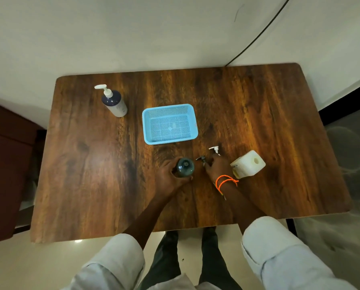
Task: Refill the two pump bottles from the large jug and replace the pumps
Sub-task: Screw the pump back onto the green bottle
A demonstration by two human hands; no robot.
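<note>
Two pump bottles in play, and only one looks finished as far as I can tell: the white and navy bottle (114,103) sits way off at the far left of the table (80,164) with its pump on. The dark bottle (184,168) is near the front edge, pump off, mouth open, with the left hand (168,178) wrapped around its side to steady it. The right hand (217,169) is just beside it, fingers closed on the dark pump (202,160), which looks like it's about to go back on. There's also a loose white pump (215,149) right by that hand, not sure what it belongs to, maybe the jug. The jug (248,164) stands just right of the right hand, its opening uncapped. Can't see the liquid level in the dark bottle, so whether it's filled is a guess. The blue basket (192,122) in the middle is empty.
</note>
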